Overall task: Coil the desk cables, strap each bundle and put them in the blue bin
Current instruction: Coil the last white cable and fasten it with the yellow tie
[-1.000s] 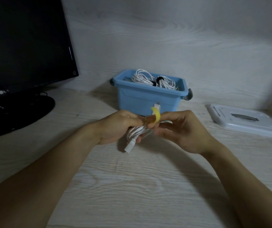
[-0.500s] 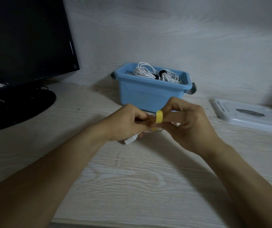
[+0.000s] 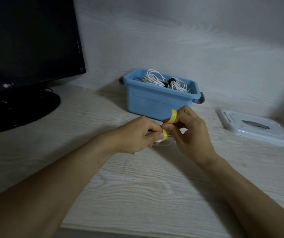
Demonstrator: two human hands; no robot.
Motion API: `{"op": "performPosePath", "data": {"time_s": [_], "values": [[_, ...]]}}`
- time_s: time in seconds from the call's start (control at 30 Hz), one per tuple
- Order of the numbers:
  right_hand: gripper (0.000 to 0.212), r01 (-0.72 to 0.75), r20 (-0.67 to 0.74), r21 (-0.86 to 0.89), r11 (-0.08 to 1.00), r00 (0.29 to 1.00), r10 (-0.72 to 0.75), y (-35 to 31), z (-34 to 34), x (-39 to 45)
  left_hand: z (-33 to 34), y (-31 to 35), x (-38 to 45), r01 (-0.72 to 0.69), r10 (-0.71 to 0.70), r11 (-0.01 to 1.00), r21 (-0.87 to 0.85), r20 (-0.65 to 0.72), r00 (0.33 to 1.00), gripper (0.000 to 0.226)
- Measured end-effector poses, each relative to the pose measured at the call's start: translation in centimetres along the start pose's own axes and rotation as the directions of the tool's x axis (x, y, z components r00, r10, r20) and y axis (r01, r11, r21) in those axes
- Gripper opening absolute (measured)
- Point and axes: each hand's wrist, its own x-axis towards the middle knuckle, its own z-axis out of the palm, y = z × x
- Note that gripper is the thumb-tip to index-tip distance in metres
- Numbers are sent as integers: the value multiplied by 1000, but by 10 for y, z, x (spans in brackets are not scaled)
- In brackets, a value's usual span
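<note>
Faintly, "LG" on monitor [image 3: 26, 48].

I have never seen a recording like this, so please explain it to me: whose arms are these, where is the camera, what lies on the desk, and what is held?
There is no machine here. A person wears one wide-angle camera on the head, looking forward and down, so both bare arms reach in from below. The left hand and right hand meet above the pale wood-grain desk. Together they pinch a yellow strap, which loops around a small coiled white cable; the cable is mostly hidden by the fingers. Behind the hands stands a blue plastic bin already holding white cable bundles tied with dark straps. A black monitor on a round stand is at the left, and a flat white plastic lid lies at the right.
</note>
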Motion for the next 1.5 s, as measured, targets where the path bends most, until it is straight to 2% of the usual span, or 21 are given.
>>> {"op": "performPosePath", "data": {"time_s": [0.07, 0.23, 0.3, 0.37, 0.5, 0.6, 0.7, 0.8, 0.87, 0.97, 1.07, 1.17, 1.3, 1.37, 1.5], "values": [[8, -38, -4, -28, 999, 999, 38, 2, 1, 1, 0, 1, 0, -25, 25, 1000, 12, -4, 1000, 22], [23, -216, -33, -75, 974, 976, 214, 1, 9, 1, 9, -5, 4, -86, 110, 980, 181, -127, 986, 8], [30, -301, -54, -79, 951, 953, 297, -1, 13, 2, 12, -9, 7, -127, 174, 966, 227, -198, 965, 15], [28, -349, -73, -81, 934, 936, 344, -2, 15, 4, 11, -16, 10, -182, 280, 923, 339, -270, 921, 23], [28, -458, -53, 39, 888, 886, 460, -1, 12, 7, 6, -24, 12, -230, 442, 821, 523, -325, 836, 24], [29, -552, 34, 152, 820, 832, 554, -3, 8, 11, 6, -22, 12, -284, 547, 740, 609, -300, 781, 21], [29, -642, 134, 254, 723, 764, 631, -8, 5, 13, 6, -23, 12, -328, 607, 709, 625, -304, 734, 21], [28, -717, 194, 291, 634, 693, 695, -11, 3, 15, 10, -21, 11, -346, 639, 690, 636, -312, 703, 15], [27, -737, 214, 291, 610, 672, 709, -12, 0, 16, 12, -18, 11, -343, 640, 693, 635, -321, 698, 20], [28, -747, 223, 250, 616, 664, 714, -13, -2, 16, 17, -17, 12, -302, 617, 711, 635, -357, 701, 20], [28, -737, 199, 165, 655, 676, 710, -12, -1, 16, 24, -19, 14, -250, 544, 775, 580, -413, 730, 16], [26, -743, 185, 152, 652, 669, 719, -8, -3, 15, 27, -17, 16, -260, 517, 811, 525, -432, 739, 18], [28, -778, 290, 210, 592, 628, 722, -6, -10, 12, 24, -17, 15, -323, 590, 743, 586, -345, 730, 12], [26, -803, 356, 286, 523, 596, 720, -6, -14, 12, 24, -16, 13, -345, 628, 700, 625, -309, 715, 5], [12, -842, 411, 366, 396, 528, 743, -2, -19, 13, 27, -11, 12, -346, 659, 658, 669, -289, 694, 14]]}}
